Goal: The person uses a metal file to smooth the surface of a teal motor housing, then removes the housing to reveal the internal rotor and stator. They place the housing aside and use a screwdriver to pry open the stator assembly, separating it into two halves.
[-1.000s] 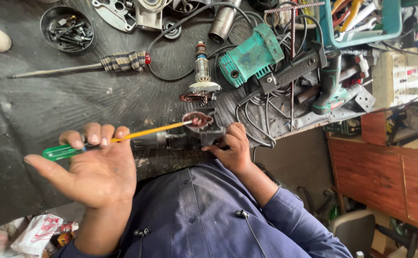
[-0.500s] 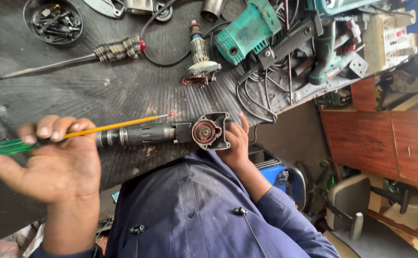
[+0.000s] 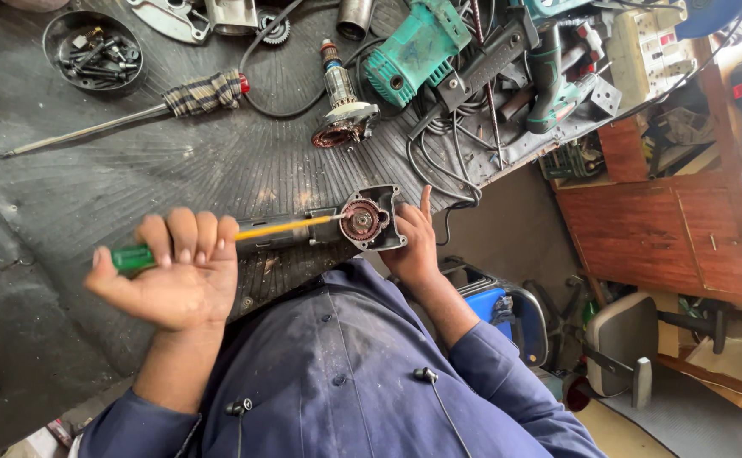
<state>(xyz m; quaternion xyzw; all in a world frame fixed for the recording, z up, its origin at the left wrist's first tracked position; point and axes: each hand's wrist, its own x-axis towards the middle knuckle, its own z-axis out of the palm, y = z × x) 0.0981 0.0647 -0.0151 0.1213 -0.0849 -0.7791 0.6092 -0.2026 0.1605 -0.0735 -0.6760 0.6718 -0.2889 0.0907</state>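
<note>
Compared with half a second earlier, the left hand (image 3: 176, 276) had slid in closer to the tool, so the screwdriver (image 3: 286, 227) wasn't hanging out by the edge of the view anymore. Its tip now sat right at the reddish-brown part inside the open grinder housing (image 3: 371, 219). The left hand's fingers were curled shut around the green handle and the start of the yellow shaft, with the palm facing up. The right hand (image 3: 413, 242) hadn't really shifted: it cupped the housing from the far side, with one finger sticking up straight past it. The grinder body lay on its side at the near edge of the bench, just in front of the blue work shirt.

The bench top was a dark ribbed rubber mat (image 3: 133, 178), pretty grimy. Further back were a round black bowl of screws (image 3: 92, 51), a long screwdriver with a striped grip (image 3: 133, 110), a loose motor armature (image 3: 341, 102) standing on end, and a teal power tool (image 3: 413, 51) sitting in a pile of other tools, with black cables (image 3: 439, 161) looping toward the bench edge. Off the end of the bench stood a reddish wooden cabinet (image 3: 642, 229), with a grey padded chair (image 3: 625, 339) on the floor near it.
</note>
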